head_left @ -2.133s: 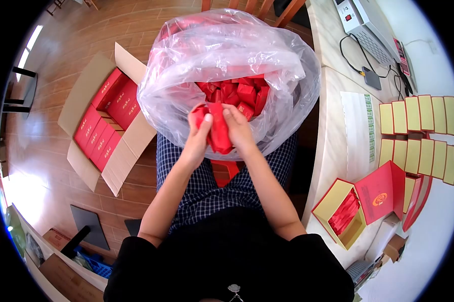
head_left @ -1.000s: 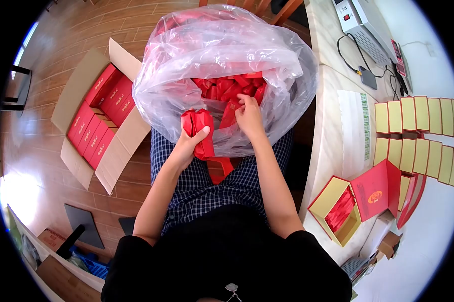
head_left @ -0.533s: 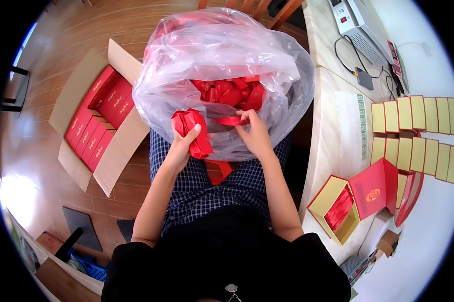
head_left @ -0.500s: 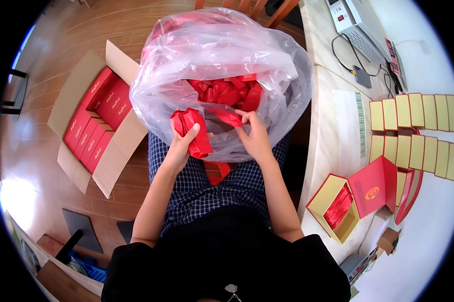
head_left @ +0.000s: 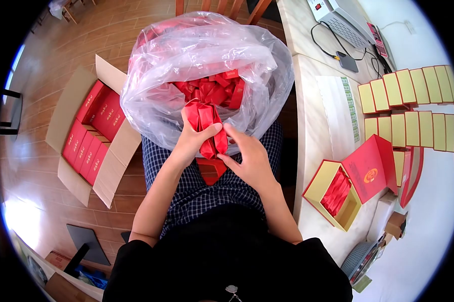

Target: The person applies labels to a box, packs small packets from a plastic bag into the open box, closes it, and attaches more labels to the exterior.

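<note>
My left hand (head_left: 189, 138) is wrapped round a bundle of shiny red packets (head_left: 201, 121), its thumb lying across the front. From the right, my right hand (head_left: 248, 157) pinches one red packet (head_left: 220, 141) against the side of that bundle. Both hands are above my lap, at the near rim of a large clear plastic bag (head_left: 161, 65). Inside the bag lies a heap of loose red packets (head_left: 212, 89). Another red piece (head_left: 211, 170) rests between my thighs, below the hands. What the packets contain cannot be seen.
An open cardboard carton (head_left: 117, 161) holding red boxes (head_left: 93, 136) stands at left. On the counter (head_left: 307, 100) at right are an open red gift box (head_left: 332, 196) with red packets inside, rows of yellow-and-red boxes (head_left: 403, 90), and a grey machine (head_left: 340, 22) with cables.
My right hand has come out of the bag opening and moved left and down, bringing a red packet against the bundle in my left hand. The view has shifted slightly.
</note>
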A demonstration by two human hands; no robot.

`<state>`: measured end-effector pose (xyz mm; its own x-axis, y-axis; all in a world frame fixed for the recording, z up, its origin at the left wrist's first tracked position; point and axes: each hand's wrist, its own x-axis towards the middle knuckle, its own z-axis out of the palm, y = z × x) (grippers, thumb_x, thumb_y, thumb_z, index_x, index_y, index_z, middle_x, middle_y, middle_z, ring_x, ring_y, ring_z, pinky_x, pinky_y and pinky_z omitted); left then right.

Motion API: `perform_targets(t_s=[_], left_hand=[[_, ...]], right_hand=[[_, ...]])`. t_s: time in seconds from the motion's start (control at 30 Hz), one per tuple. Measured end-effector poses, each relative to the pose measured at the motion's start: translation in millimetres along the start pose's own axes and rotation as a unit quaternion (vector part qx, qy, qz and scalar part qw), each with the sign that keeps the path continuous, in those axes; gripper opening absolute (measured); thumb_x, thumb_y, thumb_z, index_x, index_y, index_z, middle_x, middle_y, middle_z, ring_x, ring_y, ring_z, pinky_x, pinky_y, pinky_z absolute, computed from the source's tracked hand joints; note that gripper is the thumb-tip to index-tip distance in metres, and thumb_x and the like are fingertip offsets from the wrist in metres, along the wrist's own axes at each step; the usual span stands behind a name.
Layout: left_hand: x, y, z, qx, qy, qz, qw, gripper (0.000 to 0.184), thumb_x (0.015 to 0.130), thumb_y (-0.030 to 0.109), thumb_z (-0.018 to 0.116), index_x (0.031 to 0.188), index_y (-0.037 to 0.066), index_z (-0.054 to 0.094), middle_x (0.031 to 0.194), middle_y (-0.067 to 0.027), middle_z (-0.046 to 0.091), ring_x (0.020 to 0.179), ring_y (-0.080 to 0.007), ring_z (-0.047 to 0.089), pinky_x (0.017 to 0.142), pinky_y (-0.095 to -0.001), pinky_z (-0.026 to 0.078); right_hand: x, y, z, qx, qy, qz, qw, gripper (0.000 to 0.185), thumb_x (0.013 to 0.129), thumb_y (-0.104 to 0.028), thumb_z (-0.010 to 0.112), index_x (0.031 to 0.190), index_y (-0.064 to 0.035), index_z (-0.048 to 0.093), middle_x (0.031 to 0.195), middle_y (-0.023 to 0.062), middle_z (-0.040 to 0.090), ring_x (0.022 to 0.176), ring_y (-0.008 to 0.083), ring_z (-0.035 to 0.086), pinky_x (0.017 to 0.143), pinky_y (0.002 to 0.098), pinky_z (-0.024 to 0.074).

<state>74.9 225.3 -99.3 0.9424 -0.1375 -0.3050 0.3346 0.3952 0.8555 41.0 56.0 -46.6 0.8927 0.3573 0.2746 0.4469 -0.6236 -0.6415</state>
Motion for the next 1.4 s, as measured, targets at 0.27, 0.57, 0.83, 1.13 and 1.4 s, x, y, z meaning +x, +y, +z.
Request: perform_targets(t_s=[0.27, 0.57, 0.83, 1.13, 1.4], left_hand=[[-9, 6, 1, 0.006, 0.017, 0.013, 1.000, 0.085, 0.081, 0.016, 0.075, 0.142, 0.010, 0.016, 0.117, -0.0110, 0.048, 0.105, -0.0176, 0.052, 0.088, -0.0326, 0.048], [-22, 37, 34, 0.016, -0.083, 0.081, 0.993, 0.092, 0.079, 0.010, 0.076, 0.146, 0.011, 0.012, 0.124, -0.0114, 0.047, 0.110, -0.0190, 0.052, 0.095, -0.0348, 0.045], [-50, 49, 161, 0.141, -0.367, 0.119, 0.912, 0.093, 0.076, 0.016, 0.081, 0.143, 0.007, 0.017, 0.134, -0.0200, 0.042, 0.122, -0.0243, 0.049, 0.102, -0.0370, 0.041], [-75, -2, 333, 0.213, -0.506, 0.240, 0.801, 0.074, 0.092, 0.035, 0.062, 0.142, 0.004, 0.017, 0.135, -0.0252, 0.038, 0.125, -0.0314, 0.048, 0.103, -0.0393, 0.040], [-72, -64, 385, 0.366, -0.474, 0.310, 0.739, 0.069, 0.094, 0.053, 0.051, 0.133, -0.001, 0.033, 0.130, -0.0247, 0.036, 0.126, -0.0384, 0.038, 0.107, -0.0450, 0.031]], right_hand=[[-1, -3, 4, 0.020, 0.027, -0.118, 0.992, 0.026, 0.071, -0.005, 0.075, 0.093, -0.0033, 0.061, 0.090, 0.0098, 0.057, 0.080, 0.0284, 0.059, 0.068, 0.0368, 0.0487], [-22, -20, -31, 0.174, 0.147, 0.091, 0.969, 0.021, 0.088, -0.009, 0.068, 0.105, -0.0020, 0.058, 0.094, 0.0061, 0.058, 0.066, 0.0099, 0.049, 0.061, 0.0220, 0.0414], [-80, -37, -146, 0.224, 0.168, 0.218, 0.935, 0.058, 0.090, -0.016, 0.064, 0.144, -0.0109, 0.043, 0.104, 0.0036, 0.055, 0.071, 0.0068, 0.047, 0.065, 0.0204, 0.0397], [-191, -16, -245, 0.181, 0.429, 0.273, 0.842, 0.042, 0.099, -0.018, 0.052, 0.138, -0.0029, 0.050, 0.125, 0.0067, 0.059, 0.107, 0.0110, 0.054, 0.094, 0.0249, 0.0416], [-251, 40, -255, 0.276, 0.460, 0.309, 0.785, 0.043, 0.101, -0.025, 0.050, 0.135, 0.0009, 0.051, 0.131, 0.0124, 0.056, 0.119, 0.0169, 0.052, 0.101, 0.0297, 0.0411]])
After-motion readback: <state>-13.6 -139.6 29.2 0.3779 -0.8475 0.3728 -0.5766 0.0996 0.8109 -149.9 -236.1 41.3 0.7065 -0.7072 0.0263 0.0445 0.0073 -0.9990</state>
